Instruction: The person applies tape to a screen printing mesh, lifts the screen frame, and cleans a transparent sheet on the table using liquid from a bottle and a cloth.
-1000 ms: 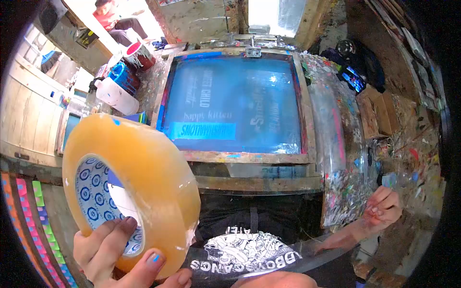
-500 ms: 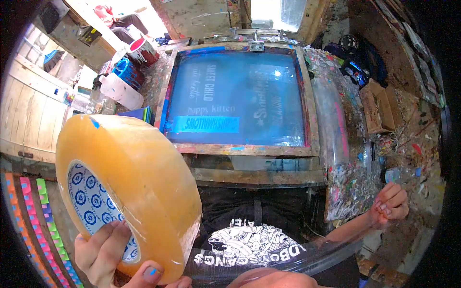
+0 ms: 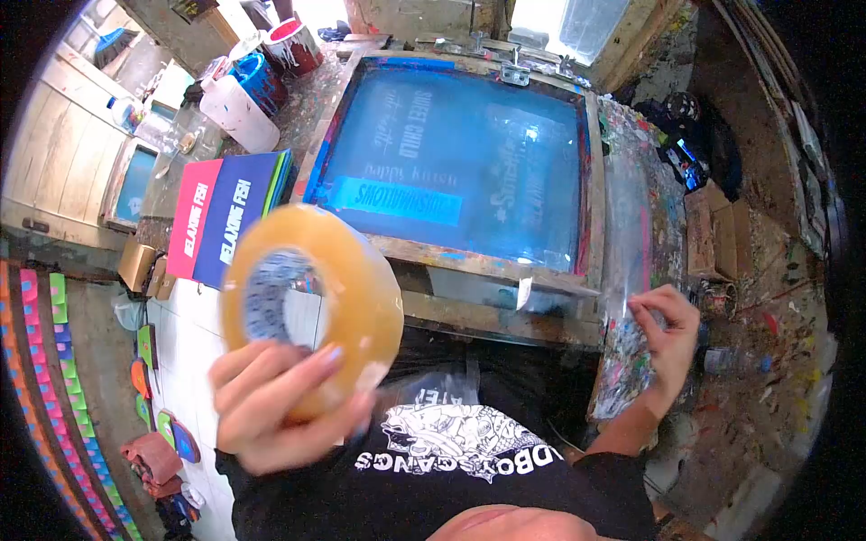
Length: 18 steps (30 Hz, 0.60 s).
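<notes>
My left hand (image 3: 271,401) is closed around the lower rim of a big roll of clear packing tape (image 3: 365,288), yellowish with a printed paper core. The roll is held up in front of the near left corner of a wooden-framed printing screen (image 3: 460,144). Blue mesh fills this screen, with several lines of lettering and a brighter blue strip on it. My right hand (image 3: 667,334) is at the screen's near right corner, thumb and forefinger pinched on a clear tape strip (image 3: 577,290). The strip is hard to follow between the hands.
Left of the screen lie pink and dark blue printed sheets (image 3: 230,216). Behind them stand a white bottle (image 3: 239,113), a blue paint tub (image 3: 259,83) and a red paint can (image 3: 293,47). An open cardboard box (image 3: 717,230) is to the right.
The roll has moved away from the camera and to the right with my left hand. My right hand has moved up and left, nearer the screen frame. The view has shifted, showing the printed sheets.
</notes>
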{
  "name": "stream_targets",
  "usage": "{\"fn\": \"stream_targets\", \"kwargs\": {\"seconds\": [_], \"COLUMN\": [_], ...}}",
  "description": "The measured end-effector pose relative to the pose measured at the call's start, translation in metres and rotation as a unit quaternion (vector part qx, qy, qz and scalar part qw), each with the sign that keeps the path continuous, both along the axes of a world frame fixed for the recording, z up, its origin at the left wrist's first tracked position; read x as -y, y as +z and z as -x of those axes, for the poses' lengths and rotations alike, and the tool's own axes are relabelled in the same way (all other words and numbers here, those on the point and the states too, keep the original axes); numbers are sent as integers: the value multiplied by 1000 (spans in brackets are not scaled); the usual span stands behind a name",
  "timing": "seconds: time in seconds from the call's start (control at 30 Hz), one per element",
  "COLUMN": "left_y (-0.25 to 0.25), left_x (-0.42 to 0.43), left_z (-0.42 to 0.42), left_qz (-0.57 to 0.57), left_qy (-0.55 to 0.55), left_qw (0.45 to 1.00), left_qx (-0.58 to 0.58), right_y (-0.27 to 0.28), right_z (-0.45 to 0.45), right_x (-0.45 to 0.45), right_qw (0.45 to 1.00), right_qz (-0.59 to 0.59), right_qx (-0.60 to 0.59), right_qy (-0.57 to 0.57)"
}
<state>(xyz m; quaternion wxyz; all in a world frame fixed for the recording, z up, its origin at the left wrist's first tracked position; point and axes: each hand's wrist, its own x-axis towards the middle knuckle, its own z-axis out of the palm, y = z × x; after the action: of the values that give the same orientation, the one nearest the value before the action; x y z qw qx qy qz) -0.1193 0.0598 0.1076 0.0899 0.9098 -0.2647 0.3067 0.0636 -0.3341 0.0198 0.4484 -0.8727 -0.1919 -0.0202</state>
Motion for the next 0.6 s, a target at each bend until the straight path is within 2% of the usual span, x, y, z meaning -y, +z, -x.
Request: {"fn": "stream_targets", "kwargs": {"seconds": [0.1, 0.3, 0.37, 0.5, 0.57, 0.6], "left_y": [-87, -196, -218, -229, -230, -235], "left_x": [-8, 9, 18, 39, 51, 54], "left_z": [-1, 12, 14, 1, -7, -6], "left_qz": [-5, -38, -35, -8, 52, 88], "left_qy": [52, 92, 104, 127, 180, 200], "left_qw": [998, 992, 991, 989, 979, 969], "left_qx": [-27, -78, -80, -81, -74, -112], "right_y": [34, 66, 74, 84, 90, 93], "right_z": [-8, -33, -42, -57, -64, -68], "right_x": [-4, -24, -37, -62, -73, -77], "right_qw": [997, 985, 979, 970, 964, 957], "right_qz": [70, 120, 105, 128, 132, 135], "right_qx": [25, 115, 148, 160, 164, 166], "right_qy": [1, 55, 92, 133, 163, 194]}}
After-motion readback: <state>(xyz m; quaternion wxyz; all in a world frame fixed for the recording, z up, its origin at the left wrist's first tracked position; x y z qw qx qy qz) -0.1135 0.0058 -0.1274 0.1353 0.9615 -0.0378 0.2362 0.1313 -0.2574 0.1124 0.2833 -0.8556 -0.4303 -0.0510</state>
